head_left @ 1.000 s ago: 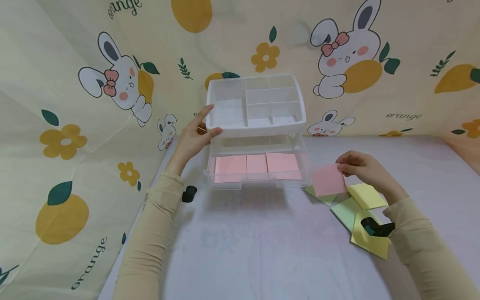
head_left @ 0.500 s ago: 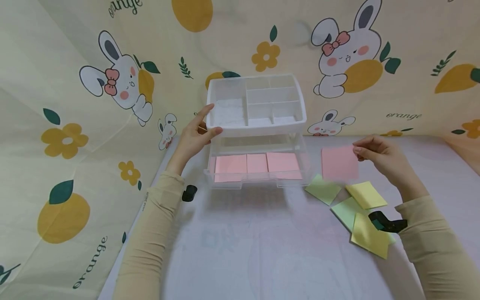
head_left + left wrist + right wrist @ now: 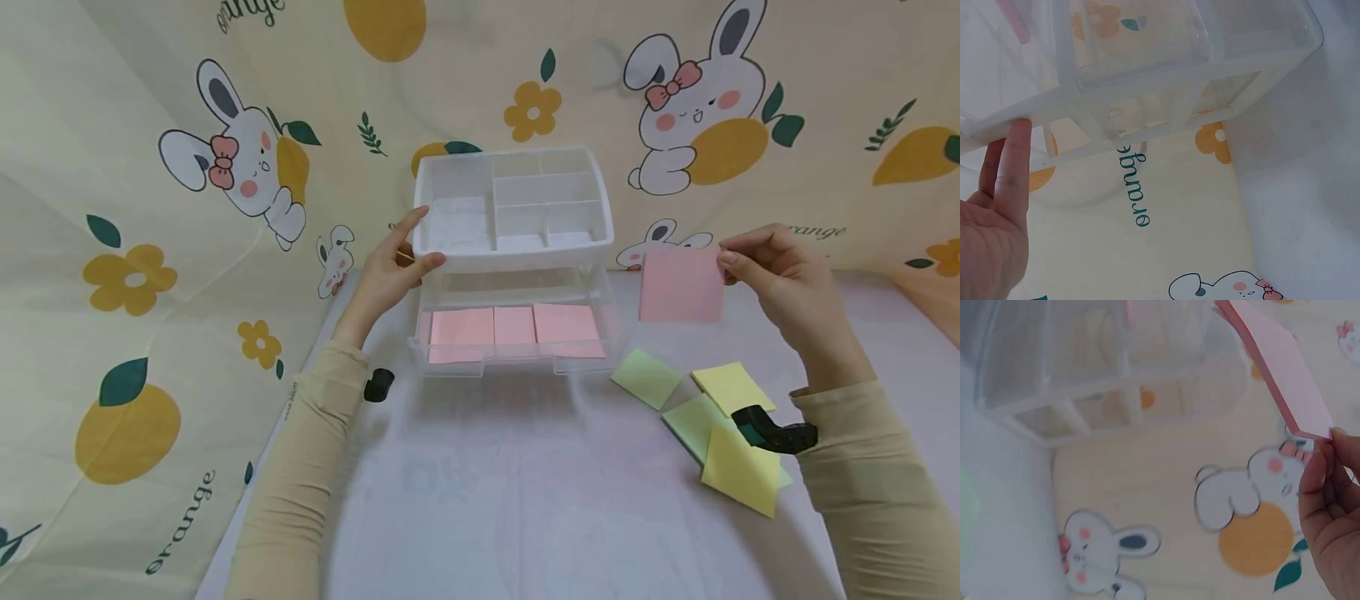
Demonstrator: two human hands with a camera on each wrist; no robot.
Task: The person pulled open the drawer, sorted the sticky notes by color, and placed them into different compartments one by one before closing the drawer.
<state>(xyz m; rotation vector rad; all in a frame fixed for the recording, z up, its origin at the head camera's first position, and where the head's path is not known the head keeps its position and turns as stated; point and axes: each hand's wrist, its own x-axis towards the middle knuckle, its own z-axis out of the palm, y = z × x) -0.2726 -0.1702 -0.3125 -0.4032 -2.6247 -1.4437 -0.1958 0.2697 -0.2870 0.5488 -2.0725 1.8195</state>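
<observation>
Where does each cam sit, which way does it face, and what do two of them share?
Head: on the head, facing forward and down at the organizer and backdrop; left grip, right grip and both sleeves show.
Left wrist: on that wrist, facing the organizer up close, backdrop beyond; part of the left grip shows, lower left.
Right wrist: on that wrist, facing the held pink pad, organizer and backdrop; part of the right grip shows, right edge.
Shared, head and right wrist: right grip pinching that pad.

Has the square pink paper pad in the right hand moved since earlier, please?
Yes, the pad has moved up and slightly right relative to the white plastic organizer.
</observation>
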